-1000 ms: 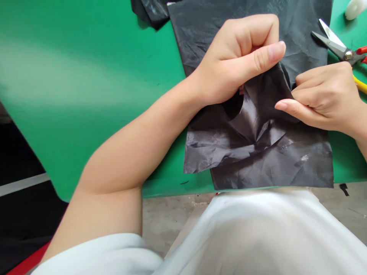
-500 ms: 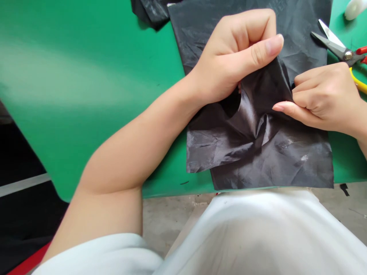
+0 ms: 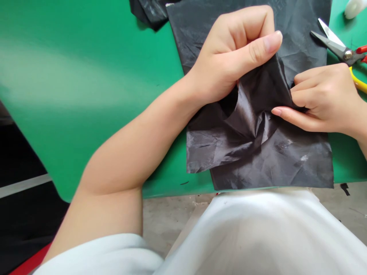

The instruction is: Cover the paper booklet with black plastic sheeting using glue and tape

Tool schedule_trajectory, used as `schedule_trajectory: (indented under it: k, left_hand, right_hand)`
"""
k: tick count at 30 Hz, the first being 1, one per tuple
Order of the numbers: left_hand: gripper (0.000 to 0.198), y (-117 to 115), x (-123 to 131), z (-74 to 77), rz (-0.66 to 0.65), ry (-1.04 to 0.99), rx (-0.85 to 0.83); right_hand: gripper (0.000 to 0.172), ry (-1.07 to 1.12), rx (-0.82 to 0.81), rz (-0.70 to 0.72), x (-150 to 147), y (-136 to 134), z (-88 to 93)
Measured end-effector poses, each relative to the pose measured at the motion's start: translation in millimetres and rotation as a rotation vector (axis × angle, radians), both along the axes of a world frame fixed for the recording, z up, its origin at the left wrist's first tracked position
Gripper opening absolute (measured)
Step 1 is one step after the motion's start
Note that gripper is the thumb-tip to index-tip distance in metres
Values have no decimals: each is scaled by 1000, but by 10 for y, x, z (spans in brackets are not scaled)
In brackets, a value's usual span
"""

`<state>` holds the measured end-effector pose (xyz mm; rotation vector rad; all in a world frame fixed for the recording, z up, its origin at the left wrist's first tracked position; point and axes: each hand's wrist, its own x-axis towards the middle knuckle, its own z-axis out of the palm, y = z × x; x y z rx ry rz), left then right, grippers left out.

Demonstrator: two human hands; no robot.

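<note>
A piece of shiny black fabric [image 3: 243, 145], thin and creased, lies at the table's near edge with its middle pulled up into folds. My left hand [image 3: 237, 53] is closed on the raised part, thumb laid along the top; its fingertips are curled under and hidden. To the right, my right hand [image 3: 327, 99] pinches the same fabric at its side fold, thumb stretched out over the surface. Beneath and behind lies more black fabric [image 3: 306, 34], spread flat. Just beyond my right hand rest open scissors [image 3: 344, 51] with red on the handle.
The green table [image 3: 100, 76] has its near edge just in front of my body. A yellow handle [image 3: 357, 82] shows beside my right wrist. A white cylindrical object [image 3: 354, 8] is at the top right, and a crumpled black bundle [image 3: 150, 11] at the top.
Both hands keep their hold on the fabric. The right hand's fingers have loosened and shifted slightly, showing more dark cloth between thumb and fingers. Little else differs.
</note>
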<state>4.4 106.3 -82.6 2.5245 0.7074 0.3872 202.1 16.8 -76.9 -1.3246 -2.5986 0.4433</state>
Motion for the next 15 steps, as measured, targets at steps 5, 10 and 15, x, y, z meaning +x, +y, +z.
schedule_trajectory:
  k: [5, 10, 15]
  left_hand:
    - [62, -46, 32, 80, -22, 211, 182]
    - [67, -56, 55, 129, -36, 303, 223]
    - [53, -4, -8, -25, -44, -27, 45]
  right_hand:
    - [52, -10, -29, 0, 4, 4, 9]
    - [51, -24, -29, 14, 6, 9, 9]
    - [51, -36, -31, 4, -7, 15, 20]
